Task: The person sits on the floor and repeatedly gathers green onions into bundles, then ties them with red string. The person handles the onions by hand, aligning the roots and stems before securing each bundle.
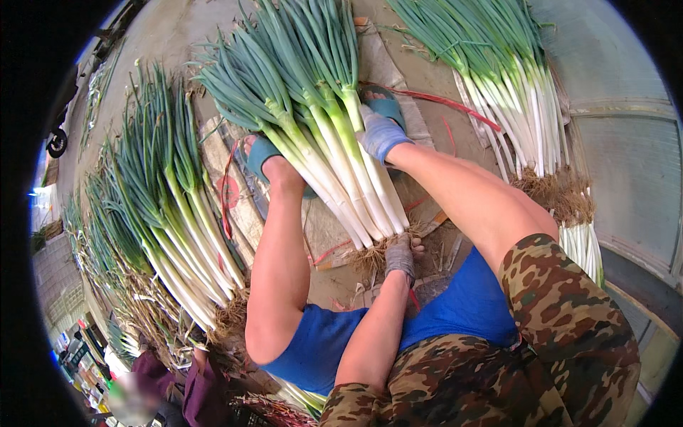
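Observation:
A bunch of long green onions (341, 160) lies between my feet, with its leaves pointing away and its root ends towards me. My right hand (381, 133), in a blue-grey glove, grips the right edge of the bunch where white shafts turn green; some of its fingers are hidden behind the stalks. At the root end, my left hand (401, 257) in a grey glove with bare fingertips closes around the roots of the rightmost stalks. Red plastic tie strips (453, 99) lie on the ground about the bunch. Flattened sacking (325, 224) shows beneath the white shafts.
More green onions lie in piles at left (181, 240) and upper right (507, 101). My sandals (261, 155) flank the bunch. A translucent panel wall (629, 160) stands at right. Another person's purple sleeve (205, 389) shows lower left, beside dry trimmings (144, 299).

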`<state>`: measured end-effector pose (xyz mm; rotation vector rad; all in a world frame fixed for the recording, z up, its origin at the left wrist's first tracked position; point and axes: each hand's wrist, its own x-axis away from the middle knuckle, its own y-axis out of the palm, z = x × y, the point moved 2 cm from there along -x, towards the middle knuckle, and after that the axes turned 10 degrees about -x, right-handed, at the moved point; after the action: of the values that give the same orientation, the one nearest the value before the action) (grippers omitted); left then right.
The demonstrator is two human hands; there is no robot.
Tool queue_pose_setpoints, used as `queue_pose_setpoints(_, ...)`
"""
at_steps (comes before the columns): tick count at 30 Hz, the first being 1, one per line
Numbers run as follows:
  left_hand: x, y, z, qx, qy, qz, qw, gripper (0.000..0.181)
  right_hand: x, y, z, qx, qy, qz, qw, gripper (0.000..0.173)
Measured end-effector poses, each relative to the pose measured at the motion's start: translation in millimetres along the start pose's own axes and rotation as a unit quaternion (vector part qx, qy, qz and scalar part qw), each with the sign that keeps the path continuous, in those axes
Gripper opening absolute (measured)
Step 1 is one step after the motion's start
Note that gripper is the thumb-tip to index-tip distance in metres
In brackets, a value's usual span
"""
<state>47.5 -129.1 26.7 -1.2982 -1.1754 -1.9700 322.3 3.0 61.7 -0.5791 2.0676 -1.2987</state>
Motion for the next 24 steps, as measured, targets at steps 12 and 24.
queue_pose_setpoints(12, 30, -15, 33, -0.018, 0.016, 0.166, 0.986, 0.028, -59, 48, -84, -0.262, 0.157, -0.254, 0.918, 0.04)
queue_pose_setpoints(24, 13, -12, 23, -0.013, -0.021, 0.163, 0.986, 0.021, -60, -3, -88, 0.034, -0.022, -0.41, 0.911, 0.034)
